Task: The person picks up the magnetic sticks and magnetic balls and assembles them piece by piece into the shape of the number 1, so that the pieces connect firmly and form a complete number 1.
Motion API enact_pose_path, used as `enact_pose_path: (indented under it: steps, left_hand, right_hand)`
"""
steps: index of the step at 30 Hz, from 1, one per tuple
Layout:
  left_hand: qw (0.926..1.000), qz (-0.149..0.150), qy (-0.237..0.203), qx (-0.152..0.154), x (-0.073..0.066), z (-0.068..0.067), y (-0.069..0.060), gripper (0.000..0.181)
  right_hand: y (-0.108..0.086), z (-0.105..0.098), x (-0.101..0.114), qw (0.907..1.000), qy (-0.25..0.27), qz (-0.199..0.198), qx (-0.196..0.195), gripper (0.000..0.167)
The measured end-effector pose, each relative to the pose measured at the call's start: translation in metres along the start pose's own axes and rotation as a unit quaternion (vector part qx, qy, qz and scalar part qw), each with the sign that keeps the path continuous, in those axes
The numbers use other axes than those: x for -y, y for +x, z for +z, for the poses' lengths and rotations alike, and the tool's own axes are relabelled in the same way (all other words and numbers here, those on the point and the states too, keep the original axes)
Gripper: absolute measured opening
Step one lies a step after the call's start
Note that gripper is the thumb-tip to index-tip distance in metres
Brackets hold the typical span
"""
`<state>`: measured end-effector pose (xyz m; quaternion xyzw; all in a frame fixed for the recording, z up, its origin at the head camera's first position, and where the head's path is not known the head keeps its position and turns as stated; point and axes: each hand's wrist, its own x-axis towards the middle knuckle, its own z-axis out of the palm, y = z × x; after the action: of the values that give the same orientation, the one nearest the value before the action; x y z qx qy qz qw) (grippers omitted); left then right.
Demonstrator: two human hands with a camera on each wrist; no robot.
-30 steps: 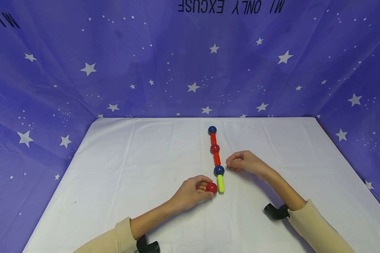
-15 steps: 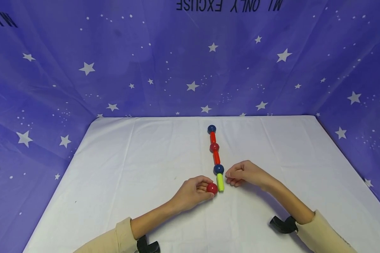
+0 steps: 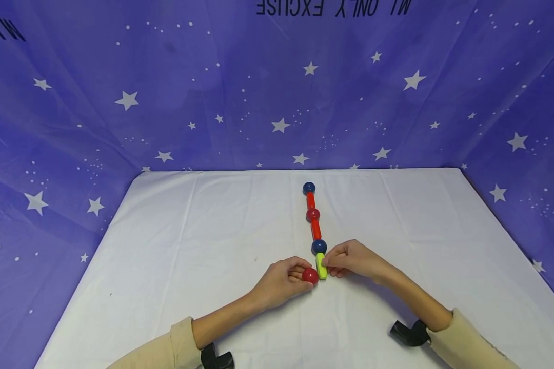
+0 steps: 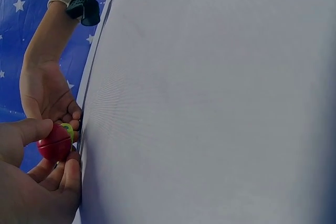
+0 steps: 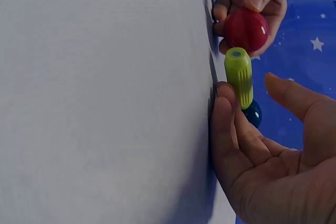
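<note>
My left hand (image 3: 279,282) holds a glossy red ball (image 3: 310,275) between thumb and fingers, just left of the free end of a yellow-green rod (image 3: 321,266). That ribbed rod (image 5: 239,80) shows a small round disc in its end face in the right wrist view. My right hand (image 3: 355,260) is at the rod's right side; its fingers lie against the rod while the thumb stands apart from it. The rod's other end meets a blue ball (image 3: 319,247). Beyond it run a red rod (image 3: 316,229), a red ball (image 3: 313,214), another red rod (image 3: 311,200) and a far blue ball (image 3: 309,188).
A white cloth (image 3: 212,230) covers the table. Purple-blue star-printed fabric (image 3: 240,102) rises behind and at both sides. Black wrist mounts (image 3: 410,334) sit under the forearms, close to the tabletop.
My right hand has come down beside the chain toward me, from near the blue ball to the yellow-green rod. The left hand with the red ball has barely moved.
</note>
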<state>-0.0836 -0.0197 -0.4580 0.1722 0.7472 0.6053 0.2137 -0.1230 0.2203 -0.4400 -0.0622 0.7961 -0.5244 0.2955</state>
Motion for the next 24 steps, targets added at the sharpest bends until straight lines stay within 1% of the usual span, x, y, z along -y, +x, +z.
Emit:
enact_pose_path:
  steps: [8,12,20,24]
  left_hand:
    - [0.9999,0.000,0.016,-0.006,-0.0016,0.0027,-0.0008,0.032]
    - [0.9995,0.002,0.031,-0.006,-0.0019,0.0031,-0.0010,0.032]
    - [0.9988,0.013,0.046,0.004,0.0008,0.0042,-0.0010,0.031]
    - [0.9974,0.021,0.069,0.010,-0.0002,0.0052,-0.0013,0.030]
  right_hand:
    - [0.0034,0.0064,0.0019,0.9993,-0.026,0.007,-0.024,0.026]
    - [0.0056,0.0082,0.0017,0.9989,-0.036,0.006,-0.031,0.025]
    - [0.0062,0.0078,0.0023,0.9988,-0.037,0.002,-0.031,0.021]
    - [0.0054,0.0079,0.0034,0.9986,-0.041,0.003,-0.033,0.021]
